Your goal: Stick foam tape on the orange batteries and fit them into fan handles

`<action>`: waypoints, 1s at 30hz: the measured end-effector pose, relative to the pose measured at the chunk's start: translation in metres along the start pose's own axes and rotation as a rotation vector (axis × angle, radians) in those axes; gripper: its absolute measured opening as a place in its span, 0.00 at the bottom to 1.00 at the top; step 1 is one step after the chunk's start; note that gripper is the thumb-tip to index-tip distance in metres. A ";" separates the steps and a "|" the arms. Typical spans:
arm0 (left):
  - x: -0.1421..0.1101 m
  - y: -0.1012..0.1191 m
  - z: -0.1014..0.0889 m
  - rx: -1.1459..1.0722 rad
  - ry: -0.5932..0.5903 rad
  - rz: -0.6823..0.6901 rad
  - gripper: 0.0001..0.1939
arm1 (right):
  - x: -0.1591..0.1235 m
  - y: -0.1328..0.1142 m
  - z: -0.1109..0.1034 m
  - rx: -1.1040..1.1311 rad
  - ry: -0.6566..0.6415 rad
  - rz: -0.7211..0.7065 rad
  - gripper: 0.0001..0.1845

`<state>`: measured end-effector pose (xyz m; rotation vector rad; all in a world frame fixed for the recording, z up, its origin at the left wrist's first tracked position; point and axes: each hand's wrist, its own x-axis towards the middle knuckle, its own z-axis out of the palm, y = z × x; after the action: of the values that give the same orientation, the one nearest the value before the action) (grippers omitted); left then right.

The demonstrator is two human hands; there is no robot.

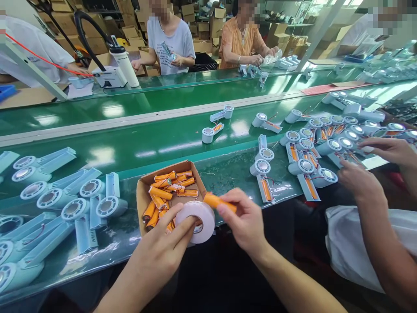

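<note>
My left hand (163, 248) grips a roll of white tape (206, 217), its fingers hooked through the core. Just right of the roll, my right hand (246, 219) pinches an orange cylindrical battery (219, 202) between thumb and fingers. The battery's left end is close to the tape's edge; I cannot tell whether they touch. Behind my left hand stands an open cardboard box (140, 208) holding several orange batteries (161, 192) with thin wires. The roll hides part of the box's near side.
Light-blue fan housings (74, 209) lie in a group on the left. More housings with orange batteries (305, 166) crowd the right, where a co-worker's hands (365, 178) work. A green conveyor (156, 134) runs behind, carrying several housings. Other people sit across it.
</note>
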<state>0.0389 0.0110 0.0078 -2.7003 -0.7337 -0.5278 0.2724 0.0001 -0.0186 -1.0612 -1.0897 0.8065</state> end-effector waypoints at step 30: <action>-0.005 -0.022 -0.014 -0.247 0.117 -0.313 0.16 | 0.009 0.005 -0.059 -0.377 -0.310 -0.138 0.21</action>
<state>0.0197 0.0219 0.0219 -2.7567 -1.1329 -0.8969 0.3312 -0.0056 -0.0271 -1.1798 -1.6062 0.6825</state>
